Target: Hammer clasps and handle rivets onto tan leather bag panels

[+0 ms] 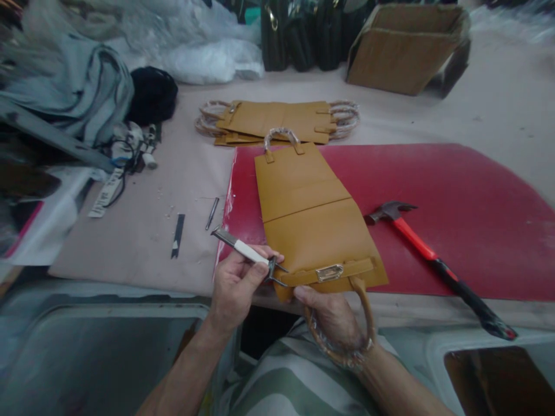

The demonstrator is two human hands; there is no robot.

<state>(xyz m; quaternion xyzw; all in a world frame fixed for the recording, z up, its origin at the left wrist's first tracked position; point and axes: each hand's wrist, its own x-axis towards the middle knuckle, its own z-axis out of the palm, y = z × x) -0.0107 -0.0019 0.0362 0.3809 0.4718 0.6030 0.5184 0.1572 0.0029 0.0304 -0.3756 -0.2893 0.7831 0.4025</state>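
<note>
The tan panel (pixel 310 199) was laid over the red board (pixel 442 173) — its near edge pinched by the right hand (pixel 336 316) — and a two-pronged tool (pixel 249 251) was gripped by the left hand (pixel 236 286) near one corner.

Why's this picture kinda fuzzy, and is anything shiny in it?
In the head view, everything is a bit soft and dim, though the cause isn't clear; the crumpled clear plastic at the back looks smeary; glints show on the oblong metal buckle of the flat tan leathery bag; the space under the pale table looks nearly black.
</note>
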